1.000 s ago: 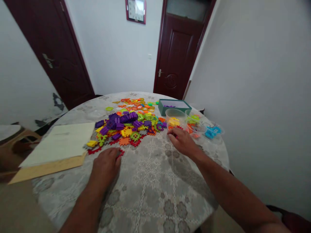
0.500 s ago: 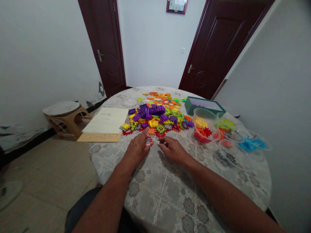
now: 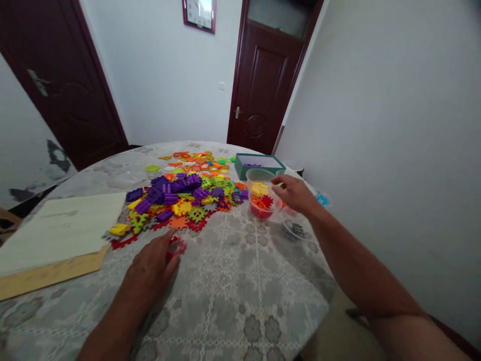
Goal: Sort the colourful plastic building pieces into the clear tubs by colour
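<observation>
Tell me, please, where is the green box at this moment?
In the head view, the green box stands on the far right part of the table, right of the colourful pile and just behind the clear bowl of yellow pieces.

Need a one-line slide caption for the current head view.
Left hand holds a red piece beside the colourful pile; right hand is near a clear tub of red and orange pieces.

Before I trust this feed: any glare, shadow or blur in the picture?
Head view: glare on the wall clock; head view: soft shadow on the tablecloth beside the right forearm; head view: the red piece at the left hand looks slightly soft.
</observation>
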Action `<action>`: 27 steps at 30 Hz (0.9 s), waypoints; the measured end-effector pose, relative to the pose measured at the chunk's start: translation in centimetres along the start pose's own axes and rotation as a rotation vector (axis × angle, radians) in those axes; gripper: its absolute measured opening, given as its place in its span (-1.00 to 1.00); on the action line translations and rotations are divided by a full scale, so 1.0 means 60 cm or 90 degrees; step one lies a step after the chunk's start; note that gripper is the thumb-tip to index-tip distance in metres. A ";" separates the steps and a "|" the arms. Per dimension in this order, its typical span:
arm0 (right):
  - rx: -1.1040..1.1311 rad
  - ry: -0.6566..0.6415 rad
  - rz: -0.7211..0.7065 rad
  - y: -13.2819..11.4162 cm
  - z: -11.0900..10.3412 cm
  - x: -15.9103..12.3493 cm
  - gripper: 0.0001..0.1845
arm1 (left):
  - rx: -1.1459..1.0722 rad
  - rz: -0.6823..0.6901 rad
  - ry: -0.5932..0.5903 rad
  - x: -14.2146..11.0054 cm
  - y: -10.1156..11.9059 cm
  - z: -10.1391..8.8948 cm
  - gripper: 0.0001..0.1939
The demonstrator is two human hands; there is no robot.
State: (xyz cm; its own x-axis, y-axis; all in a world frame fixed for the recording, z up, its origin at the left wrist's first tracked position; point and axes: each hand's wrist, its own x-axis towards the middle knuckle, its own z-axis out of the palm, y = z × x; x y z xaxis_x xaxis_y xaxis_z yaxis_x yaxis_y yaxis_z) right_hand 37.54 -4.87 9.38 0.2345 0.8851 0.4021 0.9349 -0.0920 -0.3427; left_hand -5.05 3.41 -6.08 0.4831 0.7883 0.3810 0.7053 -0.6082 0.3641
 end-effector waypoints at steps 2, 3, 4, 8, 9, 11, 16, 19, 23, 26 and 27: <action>-0.100 -0.069 0.103 0.082 -0.028 0.028 -0.64 | 0.013 -0.011 -0.008 0.001 0.001 0.002 -0.38; -0.130 -0.116 0.142 0.116 -0.034 0.037 -0.57 | 0.020 -0.017 -0.010 0.002 0.000 0.003 -0.38; -0.149 -0.152 0.169 0.145 -0.036 0.042 -0.51 | 0.026 -0.023 -0.011 0.003 -0.002 0.005 -0.38; -0.176 -0.218 0.190 0.207 -0.015 0.046 -0.33 | 0.036 -0.022 -0.008 0.007 -0.014 0.010 -0.37; -0.180 -0.231 0.185 0.214 -0.007 0.047 -0.32 | 0.037 -0.017 -0.008 0.007 -0.017 0.010 -0.37; -0.185 -0.263 0.173 0.223 0.006 0.053 -0.35 | 0.039 -0.012 -0.008 0.008 -0.022 0.012 -0.38; -0.185 -0.338 0.154 0.240 0.024 0.074 -0.56 | 0.035 -0.022 -0.006 0.010 -0.021 0.011 -0.48; -0.184 -0.352 0.147 0.250 0.027 0.078 -0.56 | 0.016 -0.020 0.003 0.011 -0.018 0.009 -0.56; -0.166 -0.359 0.139 0.257 0.027 0.073 -0.64 | 0.017 -0.006 -0.019 0.011 -0.020 0.008 -0.58; -0.141 -0.359 0.139 0.253 0.022 0.071 -0.73 | 0.030 0.000 -0.015 0.009 -0.022 0.010 -0.55; -0.131 -0.358 0.141 0.250 0.019 0.071 -0.76 | 0.033 0.002 -0.010 0.008 -0.023 0.011 -0.55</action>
State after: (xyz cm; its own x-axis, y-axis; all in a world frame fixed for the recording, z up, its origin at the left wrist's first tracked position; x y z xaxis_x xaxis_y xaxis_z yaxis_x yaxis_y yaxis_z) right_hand 52.26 -1.96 5.01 0.3046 0.9341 -0.1859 0.9253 -0.3365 -0.1747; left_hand -5.47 4.68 -6.96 0.4937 0.7879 0.3681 0.7291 -0.6057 0.3186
